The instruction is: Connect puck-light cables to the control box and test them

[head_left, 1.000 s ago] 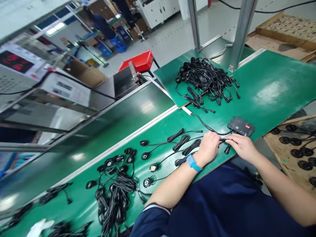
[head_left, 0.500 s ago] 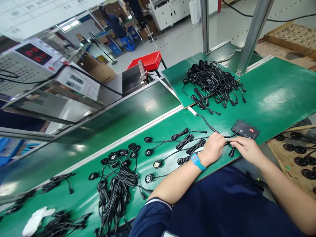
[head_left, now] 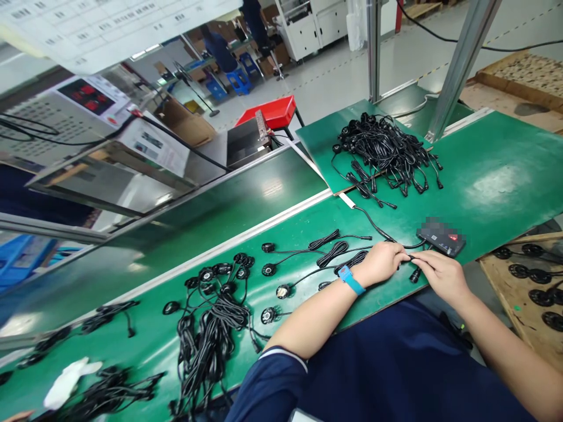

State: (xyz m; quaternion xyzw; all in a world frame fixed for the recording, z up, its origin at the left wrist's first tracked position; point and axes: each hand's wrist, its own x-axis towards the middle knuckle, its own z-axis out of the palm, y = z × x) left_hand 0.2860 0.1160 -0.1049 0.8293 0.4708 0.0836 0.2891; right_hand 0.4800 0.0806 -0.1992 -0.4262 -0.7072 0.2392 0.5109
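Observation:
My left hand (head_left: 382, 262), with a blue wristband, and my right hand (head_left: 442, 274) meet at the near edge of the green bench (head_left: 492, 176). Both are closed on a black cable connector (head_left: 410, 258) held between them. The cable runs to a small black tester box (head_left: 441, 237) with a red display, just behind my right hand. A loose plug (head_left: 415, 275) lies under my hands. To the left lie several round black lamps on coiled leads (head_left: 328, 252) in a row.
A tangled heap of black cables (head_left: 385, 152) lies on a raised green board at the back. Another pile of lamps and leads (head_left: 211, 316) lies at the left. A wooden tray (head_left: 523, 293) with black discs stands at the right. A metal post (head_left: 461, 58) rises behind.
My hands have stayed together on the connector. The camera has tilted, so everything sits slightly lower and further right in the picture.

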